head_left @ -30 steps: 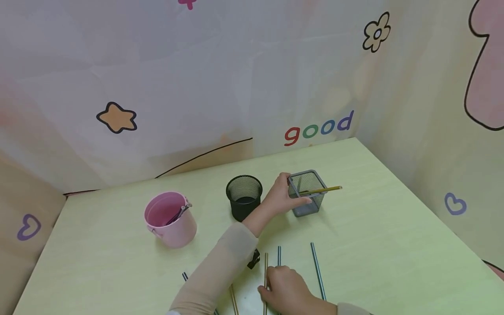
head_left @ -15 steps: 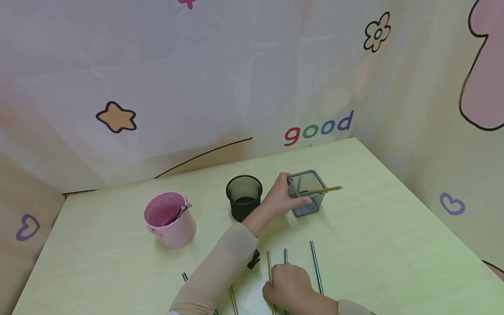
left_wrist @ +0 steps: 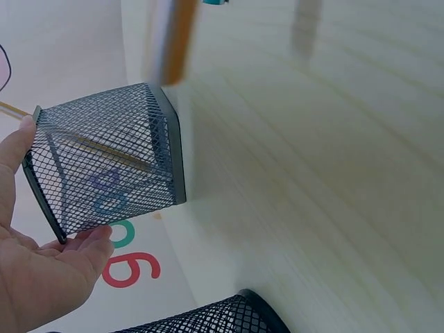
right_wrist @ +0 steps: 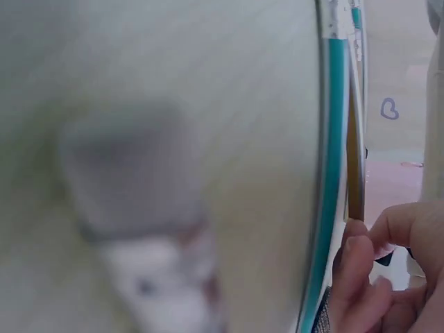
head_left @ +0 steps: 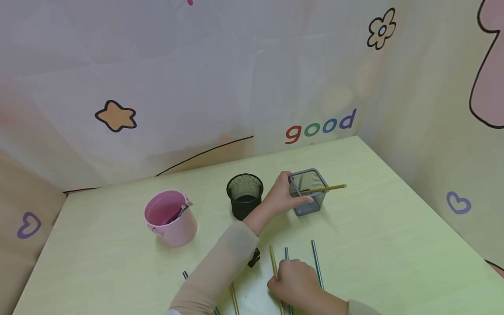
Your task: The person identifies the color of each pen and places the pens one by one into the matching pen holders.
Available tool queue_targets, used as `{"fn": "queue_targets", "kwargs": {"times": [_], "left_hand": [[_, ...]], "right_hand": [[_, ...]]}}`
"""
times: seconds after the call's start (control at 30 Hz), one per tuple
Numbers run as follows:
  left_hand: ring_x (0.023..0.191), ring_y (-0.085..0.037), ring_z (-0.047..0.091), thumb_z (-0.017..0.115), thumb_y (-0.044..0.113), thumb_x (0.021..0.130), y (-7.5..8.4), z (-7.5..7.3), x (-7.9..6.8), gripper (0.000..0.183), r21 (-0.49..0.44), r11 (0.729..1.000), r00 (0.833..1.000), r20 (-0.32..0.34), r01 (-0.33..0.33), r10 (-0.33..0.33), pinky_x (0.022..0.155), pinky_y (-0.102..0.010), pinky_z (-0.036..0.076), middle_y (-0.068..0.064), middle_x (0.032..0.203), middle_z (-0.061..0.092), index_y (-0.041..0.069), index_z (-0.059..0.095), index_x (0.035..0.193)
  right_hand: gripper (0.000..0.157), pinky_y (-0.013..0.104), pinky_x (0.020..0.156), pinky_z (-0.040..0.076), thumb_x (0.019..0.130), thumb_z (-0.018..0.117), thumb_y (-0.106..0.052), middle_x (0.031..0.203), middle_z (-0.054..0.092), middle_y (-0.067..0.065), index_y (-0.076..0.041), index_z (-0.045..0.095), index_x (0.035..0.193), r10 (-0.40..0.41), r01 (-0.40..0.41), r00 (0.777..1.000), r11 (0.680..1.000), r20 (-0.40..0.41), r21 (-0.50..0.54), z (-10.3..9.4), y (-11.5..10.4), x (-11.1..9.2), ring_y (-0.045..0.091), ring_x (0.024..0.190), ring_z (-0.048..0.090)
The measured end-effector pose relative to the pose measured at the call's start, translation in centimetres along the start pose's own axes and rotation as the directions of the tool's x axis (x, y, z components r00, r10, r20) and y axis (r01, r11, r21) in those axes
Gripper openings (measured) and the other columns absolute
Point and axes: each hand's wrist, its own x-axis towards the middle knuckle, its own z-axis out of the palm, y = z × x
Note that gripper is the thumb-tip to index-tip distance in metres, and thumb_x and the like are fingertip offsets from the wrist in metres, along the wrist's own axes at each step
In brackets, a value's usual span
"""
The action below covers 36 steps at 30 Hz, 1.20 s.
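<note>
My left hand (head_left: 284, 197) grips a square grey mesh pen holder (head_left: 309, 205) by its rim, thumb on one side and fingers on the other. A yellow pencil (head_left: 334, 187) leans inside it and sticks out to the right. Nearer the front, my right hand (head_left: 295, 282) pinches another yellow pencil (head_left: 273, 260) between thumb and forefinger; this pencil's lower end runs out of the head view. Beside that hand lie two blue-green pencils (head_left: 316, 258), one partly covered by it. In the right wrist view, the pinched pencil (right_wrist: 355, 166) shows behind a teal pencil (right_wrist: 334, 139).
A round black mesh pen holder (head_left: 246, 205) stands behind the left forearm. Left of it is a pink bucket (head_left: 177, 229) with dark items inside. A black binder clip (head_left: 254, 258), a yellow pencil (head_left: 234, 297) and a dark blue pencil (head_left: 185, 275) lie near the left sleeve.
My right hand has shifted slightly right and away from me, and the yellow pencil in it has moved along and tilted. The left hand and square holder stay in place.
</note>
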Motion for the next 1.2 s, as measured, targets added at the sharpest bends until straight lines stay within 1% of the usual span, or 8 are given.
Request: {"fn": "queue_targets", "kwargs": {"times": [0.17, 0.33, 0.43, 0.53, 0.7, 0.9, 1.03, 1.2], "left_hand": [[0.117, -0.029, 0.05, 0.075, 0.038, 0.08, -0.2, -0.2, -0.1, 0.088, -0.002, 1.0, 1.0, -0.013, 0.007, -0.007, 0.098, -0.036, 0.045, -0.015, 0.128, 0.046, -0.001, 0.025, 0.142], [0.115, -0.028, 0.05, 0.075, 0.037, 0.081, -0.4, 0.0, -0.2, 0.086, -0.011, 1.0, 1.0, -0.016, -0.004, 0.004, 0.096, -0.034, 0.045, -0.015, 0.127, 0.046, -0.001, 0.026, 0.141], [0.114, -0.028, 0.05, 0.075, 0.036, 0.08, -0.6, 0.2, -0.2, 0.086, -0.012, 1.0, 1.0, -0.015, -0.004, 0.004, 0.095, -0.033, 0.046, -0.014, 0.126, 0.047, -0.001, 0.027, 0.141], [0.114, -0.028, 0.05, 0.076, 0.035, 0.08, -0.7, 0.3, -0.3, 0.085, -0.017, 1.0, 1.0, -0.018, -0.006, 0.006, 0.095, -0.033, 0.046, -0.014, 0.125, 0.047, -0.001, 0.028, 0.14], [0.116, -0.029, 0.05, 0.076, 0.036, 0.08, -0.9, 0.4, -0.3, 0.085, -0.021, 1.0, 1.0, -0.021, -0.01, 0.009, 0.097, -0.035, 0.045, -0.014, 0.127, 0.046, 0.0, 0.028, 0.14], [0.115, -0.028, 0.05, 0.076, 0.036, 0.08, -0.9, 0.4, -0.2, 0.084, -0.022, 1.0, 1.0, -0.021, -0.016, 0.015, 0.096, -0.034, 0.045, -0.014, 0.125, 0.047, 0.0, 0.029, 0.14], [0.114, -0.027, 0.051, 0.076, 0.036, 0.08, -0.8, 0.4, -0.1, 0.083, -0.015, 1.0, 1.0, -0.023, -0.018, 0.018, 0.094, -0.033, 0.045, -0.013, 0.124, 0.047, 0.0, 0.029, 0.139], [0.114, -0.028, 0.051, 0.076, 0.036, 0.08, -0.7, 0.4, -0.1, 0.083, -0.018, 1.0, 1.0, -0.02, -0.02, 0.019, 0.095, -0.034, 0.045, -0.013, 0.124, 0.047, 0.0, 0.029, 0.139]], "right_hand": [[0.024, 0.025, 0.039, 0.028, 0.071, 0.061, -0.017, 0.047, 0.041, -0.007, -0.016, 0.045, 0.053, -0.031, 0.034, 0.999, 0.997, -0.044, 0.073, -0.7, 0.0, -0.4, 0.009, 0.042, 0.037], [0.019, 0.021, 0.041, 0.025, 0.07, 0.06, -0.011, 0.05, 0.04, -0.006, -0.015, 0.044, 0.06, -0.026, 0.041, 0.995, 0.988, -0.096, 0.151, -1.4, 0.3, -0.7, 0.007, 0.044, 0.034], [0.016, 0.021, 0.042, 0.027, 0.069, 0.06, -0.011, 0.051, 0.043, -0.007, -0.015, 0.045, 0.065, -0.015, 0.036, 0.99, 0.987, -0.139, 0.155, -1.8, 0.6, -0.8, 0.006, 0.045, 0.037], [0.014, 0.021, 0.043, 0.029, 0.07, 0.06, -0.009, 0.051, 0.047, -0.008, -0.013, 0.047, 0.071, -0.001, 0.031, 0.987, 0.981, -0.158, 0.189, -2.4, 0.9, -0.9, 0.006, 0.045, 0.04], [0.016, 0.02, 0.047, 0.033, 0.071, 0.059, -0.006, 0.054, 0.049, -0.01, -0.012, 0.047, 0.08, 0.005, 0.048, 0.976, 0.97, -0.218, 0.237, -3.9, 1.6, -1.1, 0.003, 0.047, 0.04], [0.02, 0.019, 0.049, 0.035, 0.072, 0.057, -0.001, 0.055, 0.046, -0.012, -0.009, 0.045, 0.086, -0.025, 0.121, 0.943, 0.954, -0.333, 0.273, -5.5, 2.2, -1.5, 0.0, 0.048, 0.038], [0.024, 0.019, 0.049, 0.036, 0.071, 0.055, 0.002, 0.057, 0.048, -0.012, -0.008, 0.043, 0.089, -0.053, 0.176, 0.906, 0.95, -0.42, 0.258, -6.3, 2.6, -1.5, -0.001, 0.05, 0.039], [0.025, 0.019, 0.047, 0.037, 0.073, 0.055, 0.004, 0.058, 0.051, -0.01, -0.006, 0.043, 0.093, -0.088, 0.22, 0.863, 0.952, -0.498, 0.213, -7.5, 3.1, -1.4, -0.002, 0.05, 0.04]]}}
